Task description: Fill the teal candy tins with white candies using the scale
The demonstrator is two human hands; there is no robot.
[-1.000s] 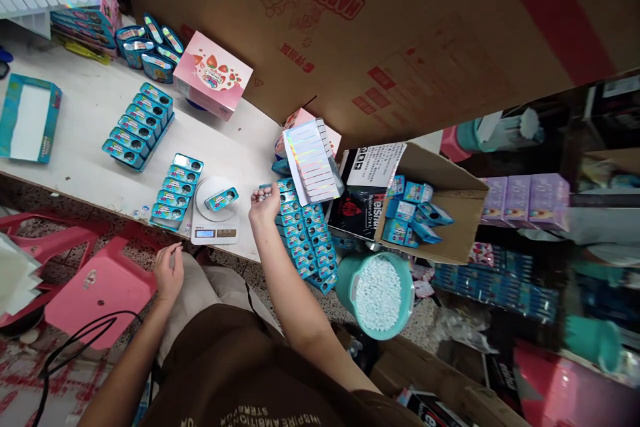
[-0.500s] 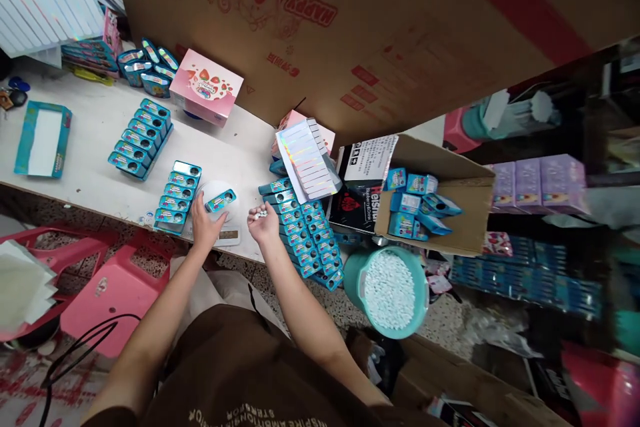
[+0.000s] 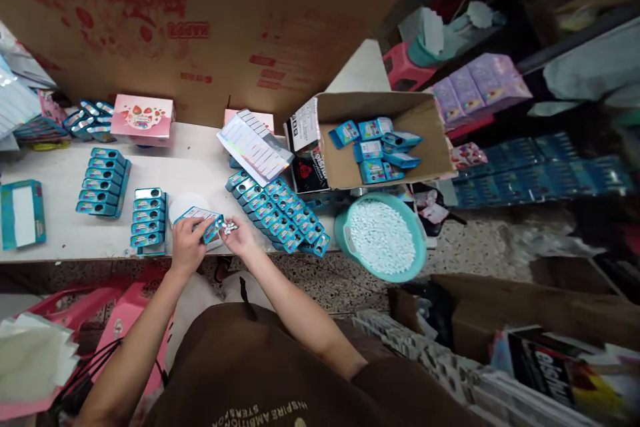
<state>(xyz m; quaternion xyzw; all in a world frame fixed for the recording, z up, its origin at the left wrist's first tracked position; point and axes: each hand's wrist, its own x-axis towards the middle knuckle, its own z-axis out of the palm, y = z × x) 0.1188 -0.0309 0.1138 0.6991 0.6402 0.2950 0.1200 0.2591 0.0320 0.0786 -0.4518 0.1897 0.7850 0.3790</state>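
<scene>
My left hand [image 3: 187,244] grips a small blue tin [image 3: 204,222] over the white round scale [image 3: 186,205] at the table's near edge. My right hand [image 3: 239,237] is cupped beside the tin with several small white candies [image 3: 229,227] in its fingers, almost touching the tin's end. Left of the scale stands a column of blue tins [image 3: 148,216]. To the right lies a slanted double row of blue tins [image 3: 277,213].
A teal tub of white candies [image 3: 381,237] sits below the table's right end, next to an open cardboard box with blue packs [image 3: 379,144]. More tin stacks [image 3: 101,183], a pink box [image 3: 143,119] and a holographic card stack [image 3: 253,145] lie on the table [image 3: 65,230]. Pink stools [image 3: 123,317] stand at lower left.
The camera has swung right. My left hand has lifted the blue tin off the scale, and my right hand with the candies has moved in beside it.
</scene>
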